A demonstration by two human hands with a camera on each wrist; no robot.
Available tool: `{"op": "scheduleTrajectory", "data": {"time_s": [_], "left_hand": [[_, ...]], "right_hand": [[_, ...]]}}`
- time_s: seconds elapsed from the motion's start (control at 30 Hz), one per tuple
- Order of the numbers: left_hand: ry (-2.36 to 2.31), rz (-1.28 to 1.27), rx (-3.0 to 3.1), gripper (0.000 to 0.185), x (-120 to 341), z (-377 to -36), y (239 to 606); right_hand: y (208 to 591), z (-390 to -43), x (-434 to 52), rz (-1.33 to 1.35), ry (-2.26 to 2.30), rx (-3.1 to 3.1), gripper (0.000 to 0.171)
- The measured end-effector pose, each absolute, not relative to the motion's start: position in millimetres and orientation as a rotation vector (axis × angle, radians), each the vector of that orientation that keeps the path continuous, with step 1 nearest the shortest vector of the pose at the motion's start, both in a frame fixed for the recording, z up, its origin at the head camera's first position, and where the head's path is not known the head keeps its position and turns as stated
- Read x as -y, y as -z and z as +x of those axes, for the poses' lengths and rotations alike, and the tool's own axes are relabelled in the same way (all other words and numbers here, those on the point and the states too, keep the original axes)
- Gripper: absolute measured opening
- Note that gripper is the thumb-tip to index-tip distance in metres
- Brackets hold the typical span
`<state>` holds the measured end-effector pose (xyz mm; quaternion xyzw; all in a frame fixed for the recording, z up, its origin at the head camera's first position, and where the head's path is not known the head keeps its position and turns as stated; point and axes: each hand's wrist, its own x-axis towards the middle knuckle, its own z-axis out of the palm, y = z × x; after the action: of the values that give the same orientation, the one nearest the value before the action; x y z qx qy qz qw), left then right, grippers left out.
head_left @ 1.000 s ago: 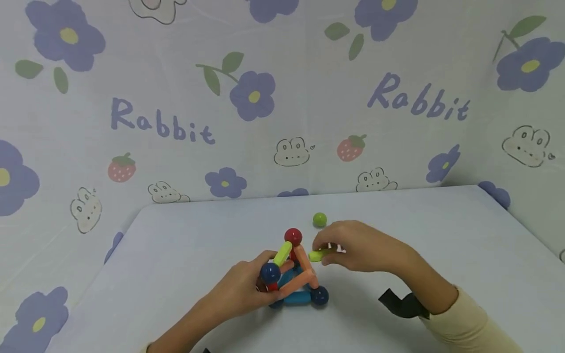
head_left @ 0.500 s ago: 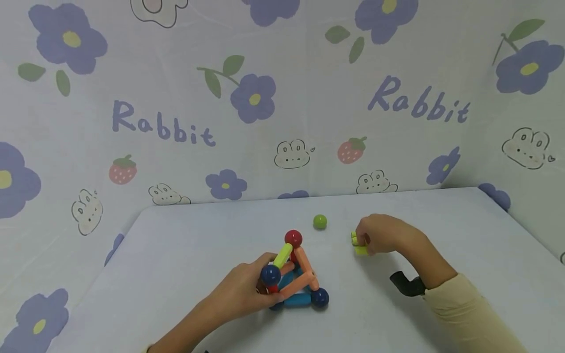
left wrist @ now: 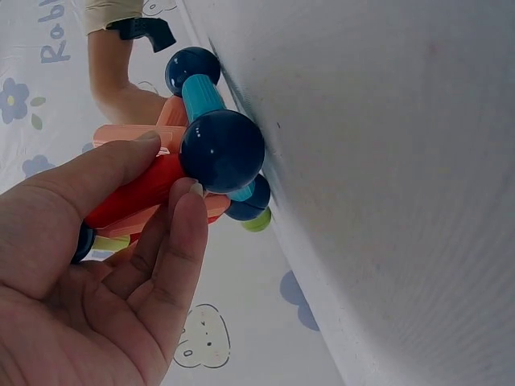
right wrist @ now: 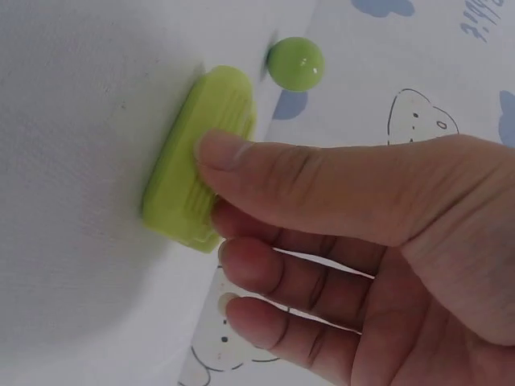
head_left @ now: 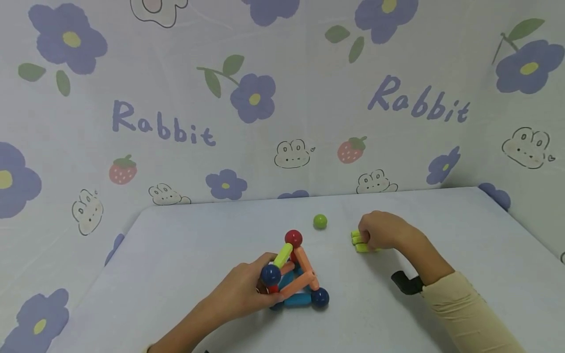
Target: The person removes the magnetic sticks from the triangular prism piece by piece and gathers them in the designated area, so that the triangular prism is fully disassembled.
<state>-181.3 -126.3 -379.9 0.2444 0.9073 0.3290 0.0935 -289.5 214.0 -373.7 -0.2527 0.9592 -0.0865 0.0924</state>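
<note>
Steadying the rod-and-ball frame (head_left: 293, 274) with my left hand (head_left: 240, 291), I curl thumb and fingers round its near-left corner, at a dark blue ball (left wrist: 222, 150) and the red rod (left wrist: 137, 193) that meets it; the frame stands on the white table (head_left: 176, 245), just in front of me and slightly left of centre. My right hand (head_left: 381, 230) lies well to the right of the frame, its thumb (right wrist: 265, 173) pressed on the ribbed face of a lime-green rod (right wrist: 201, 189) and the curled fingers tucked behind it, so the rod is pinched while it rests on the table; in the head view a second green piece seems to lie against it, though I cannot tell whether they are joined. A loose green ball (head_left: 320, 221) sits between the two hands, nearer the backdrop, touching neither. I judge these pieces to be light, stiff plastic: the balls smooth and apt to roll or slip, the rods ridged and easier to pinch across their flat sides. The frame probably holds only at its joints, so I would support it at a corner ball, not mid-rod, and avoid twisting. No brand or label shows on the toys; the only legible writing is "Rabbit" (head_left: 163, 122), printed twice on the flowered backdrop.
</note>
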Motion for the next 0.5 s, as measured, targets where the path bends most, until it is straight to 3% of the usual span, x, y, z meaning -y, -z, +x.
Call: {"op": "scheduleTrajectory", "data": {"time_s": [0.33, 0.5], "left_hand": [[-0.974, 0.726, -2.698, 0.072, 126, -181, 382], [-0.939, 0.716, -2.705, 0.077, 126, -182, 381]], "right_hand": [[370, -286, -209, -0.791, 0.285, -2.85, 0.019], [364, -279, -196, -0.96, 0.439, -2.791, 0.01]]}}
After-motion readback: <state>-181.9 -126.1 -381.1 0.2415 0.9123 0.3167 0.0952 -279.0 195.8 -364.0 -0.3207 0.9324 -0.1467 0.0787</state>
